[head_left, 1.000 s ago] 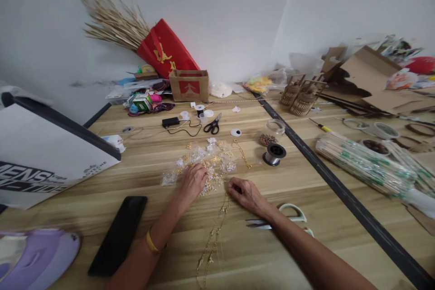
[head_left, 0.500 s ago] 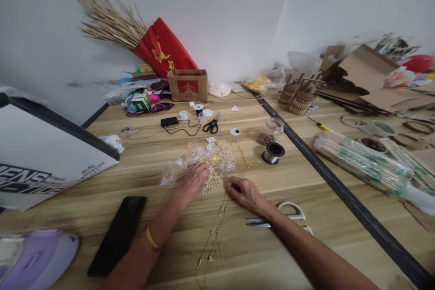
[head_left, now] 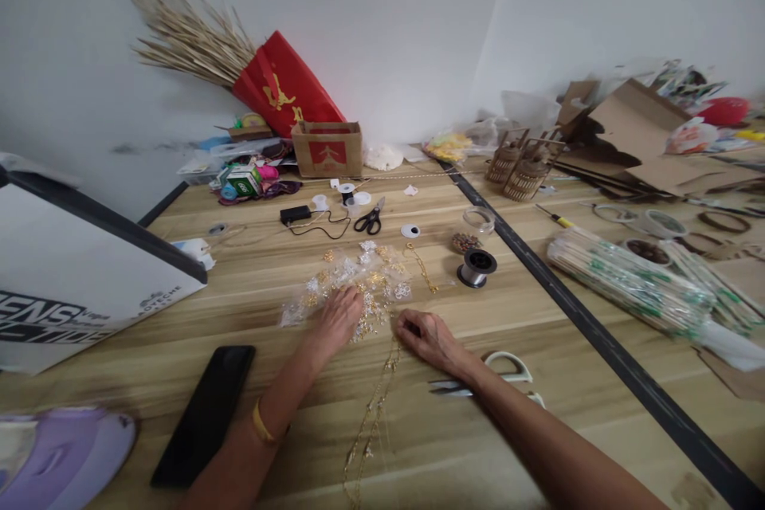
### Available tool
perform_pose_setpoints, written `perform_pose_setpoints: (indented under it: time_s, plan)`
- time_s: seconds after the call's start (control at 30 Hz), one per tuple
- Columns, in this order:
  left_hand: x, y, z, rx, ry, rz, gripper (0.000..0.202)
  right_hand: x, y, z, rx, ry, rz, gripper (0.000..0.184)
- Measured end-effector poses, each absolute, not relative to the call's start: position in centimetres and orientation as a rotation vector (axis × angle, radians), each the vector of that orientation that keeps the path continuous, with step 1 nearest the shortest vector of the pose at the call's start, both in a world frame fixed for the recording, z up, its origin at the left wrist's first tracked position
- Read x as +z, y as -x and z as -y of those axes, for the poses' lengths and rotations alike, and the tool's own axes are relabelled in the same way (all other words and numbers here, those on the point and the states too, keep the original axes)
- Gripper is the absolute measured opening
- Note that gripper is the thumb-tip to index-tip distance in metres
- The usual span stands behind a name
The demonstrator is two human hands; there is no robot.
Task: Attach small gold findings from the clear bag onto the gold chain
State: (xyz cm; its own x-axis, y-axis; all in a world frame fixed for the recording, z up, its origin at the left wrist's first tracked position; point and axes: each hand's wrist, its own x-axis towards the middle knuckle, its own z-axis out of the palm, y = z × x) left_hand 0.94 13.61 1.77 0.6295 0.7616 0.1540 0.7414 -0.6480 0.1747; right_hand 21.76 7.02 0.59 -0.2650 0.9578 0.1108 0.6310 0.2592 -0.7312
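Observation:
My left hand (head_left: 342,317) reaches into a loose pile of small gold and silver beads (head_left: 371,317), its fingers together and bent down. Its fingertips are too small and hidden to show what they pinch. To the right, my right hand (head_left: 429,337) rests on the table with its fingers closed on the upper end of a beaded gold necklace (head_left: 390,365). This necklace trails down in two strands toward me. Clear plastic bags (head_left: 294,312) of beads lie behind and beside the pile. White-handled scissors (head_left: 508,367) lie partly under my right forearm.
Behind the beads are black scissors (head_left: 370,217), a gold chain (head_left: 423,266), a spool of wire (head_left: 476,268) and a jar of brown beads (head_left: 466,242). A black phone (head_left: 206,414) and a purple iron (head_left: 77,446) lie at left. Wrapped sticks (head_left: 633,279) lie at right.
The whole view has shifted slightly, with things appearing a little further left. Both hands stay at nearly the same places, the left at the beads and the right at the necklace end.

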Motion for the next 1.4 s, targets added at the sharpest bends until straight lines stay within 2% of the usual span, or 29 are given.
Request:
perform_pose_setpoints:
  time_s: [0.13, 0.43, 0.63, 0.93, 1.4]
  plan:
    - [2.0, -0.9, -13.0, 0.270, -2.861, -1.304, 0.021, 0.6, -21.8, -7.0, 0.774, 1.442, 1.997, 0.013]
    - [2.1, -0.4, -11.0, 0.526, -2.728, -1.312, 0.020, 1.5, -21.6, -6.6, 0.664, 1.484, 2.135, 0.010]
    - [1.3, -0.1, -9.2, 0.640, -2.565, -1.257, 0.017, 3.4, -22.8, -6.5, 0.437, 1.543, 2.333, 0.012]
    - [0.3, 0.0, -8.4, 0.599, -2.534, -1.297, 0.017, 4.3, -27.9, -7.4, 0.278, 1.770, 2.376, 0.011]
    - [0.3, 0.3, -8.2, 0.609, -2.500, -1.302, 0.015, 3.8, -27.1, -7.3, 0.150, 1.874, 2.574, 0.014]
